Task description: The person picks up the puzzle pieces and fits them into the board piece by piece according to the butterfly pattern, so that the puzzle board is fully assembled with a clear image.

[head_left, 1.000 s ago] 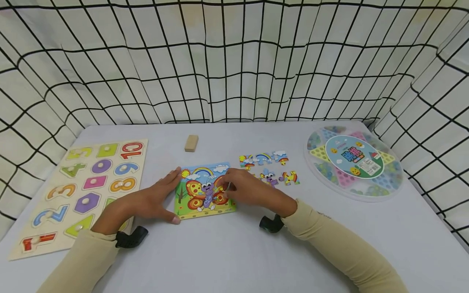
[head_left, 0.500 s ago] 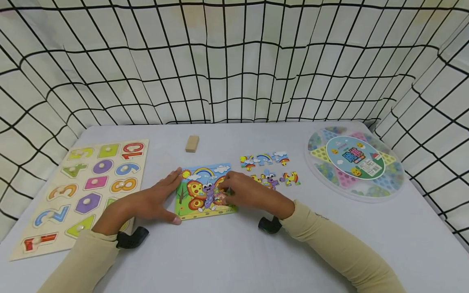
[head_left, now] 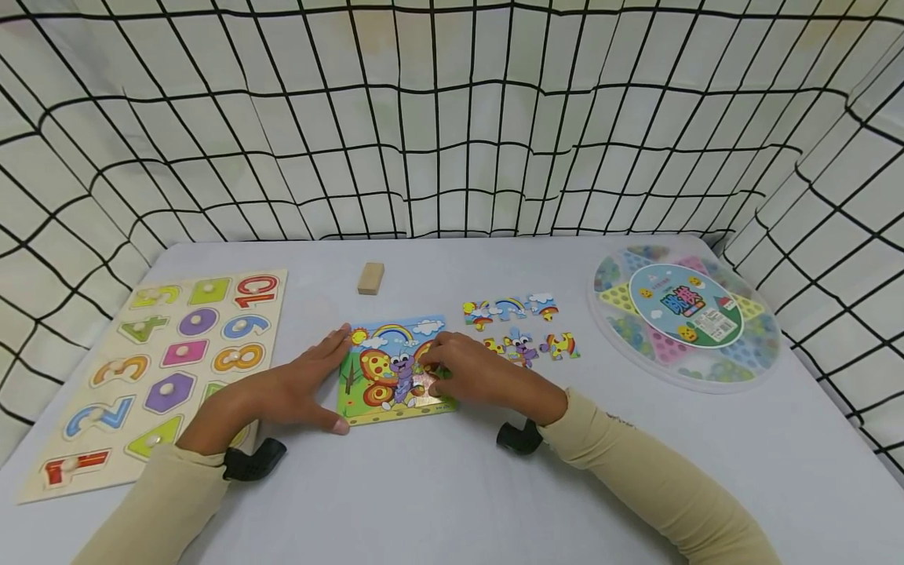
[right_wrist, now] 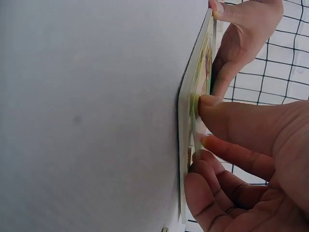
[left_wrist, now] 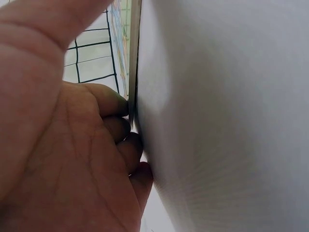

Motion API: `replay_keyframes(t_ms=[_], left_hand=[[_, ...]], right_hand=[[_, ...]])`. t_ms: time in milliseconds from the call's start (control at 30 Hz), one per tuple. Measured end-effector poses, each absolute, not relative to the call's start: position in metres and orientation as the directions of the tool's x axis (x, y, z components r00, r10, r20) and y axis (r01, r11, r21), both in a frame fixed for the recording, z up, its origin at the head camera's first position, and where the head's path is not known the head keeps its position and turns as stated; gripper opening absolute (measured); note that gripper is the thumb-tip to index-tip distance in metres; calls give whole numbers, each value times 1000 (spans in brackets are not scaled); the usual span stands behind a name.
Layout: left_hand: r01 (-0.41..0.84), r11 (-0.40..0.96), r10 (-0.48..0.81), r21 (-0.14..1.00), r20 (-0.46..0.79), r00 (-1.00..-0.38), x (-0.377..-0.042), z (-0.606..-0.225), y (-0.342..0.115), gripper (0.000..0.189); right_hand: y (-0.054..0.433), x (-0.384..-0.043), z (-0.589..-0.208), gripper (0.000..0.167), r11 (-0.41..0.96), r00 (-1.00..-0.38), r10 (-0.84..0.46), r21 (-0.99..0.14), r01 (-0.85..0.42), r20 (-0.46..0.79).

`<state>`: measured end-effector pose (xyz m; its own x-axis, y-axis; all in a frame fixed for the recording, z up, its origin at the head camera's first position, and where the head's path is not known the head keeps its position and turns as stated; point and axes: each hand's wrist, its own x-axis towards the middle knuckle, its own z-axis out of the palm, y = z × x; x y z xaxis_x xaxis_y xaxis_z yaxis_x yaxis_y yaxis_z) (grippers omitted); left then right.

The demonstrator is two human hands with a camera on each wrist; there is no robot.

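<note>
A jigsaw puzzle board (head_left: pixel 395 353) with a butterfly picture lies on the white table, tilted slightly in the head view. My left hand (head_left: pixel 297 388) rests spread along its left edge, thumb by the near corner and fingertips by the far one. At the board's right side my right hand (head_left: pixel 469 369) pinches a puzzle piece (right_wrist: pixel 195 104) between thumb and fingers; the piece's edge is raised from the board in the right wrist view. A pale patch shows beside the fingers. Several loose puzzle pieces (head_left: pixel 508 307) lie in two rows right of the board, partly behind my right hand.
A wooden number-and-shape board (head_left: pixel 165 357) lies at the left, partly under my left forearm. A small wooden block (head_left: pixel 370 278) sits behind the puzzle. A round clear case (head_left: pixel 681 314) with coloured contents is at the right. Black netting (head_left: pixel 452 141) surrounds the table.
My right hand's fingers have shifted slightly and the piece under them has lifted, with a pale patch now showing on the board's lower right. My left hand has stayed in place.
</note>
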<state>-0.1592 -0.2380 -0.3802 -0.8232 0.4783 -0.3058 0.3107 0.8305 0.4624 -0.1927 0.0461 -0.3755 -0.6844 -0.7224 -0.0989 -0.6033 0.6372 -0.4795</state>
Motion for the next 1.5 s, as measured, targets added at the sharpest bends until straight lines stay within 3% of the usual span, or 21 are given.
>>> replay_keyframes(t_ms=[167,467,733,1500], left_hand=[[310,829,481,466,-308,-821,-159,-378,-238,125],[310,825,484,472,-308,-819,-159,-377,-237,125],[298,825,477,481,-306,-824,-158,-377,-237,125],[299,818,480,491,-296,-826,-157,-379,-237,124]], right_hand=[[47,-192,-375,22,636,-681,-725,-480,-604,-105],[48,-192,-374,30,618,-685,-725,-504,-604,-68],[61,-200,-366,32,603,-743,-669,-594,-532,-14],[114,-218,-370,39,673,-778,-628,-527,-519,-35]])
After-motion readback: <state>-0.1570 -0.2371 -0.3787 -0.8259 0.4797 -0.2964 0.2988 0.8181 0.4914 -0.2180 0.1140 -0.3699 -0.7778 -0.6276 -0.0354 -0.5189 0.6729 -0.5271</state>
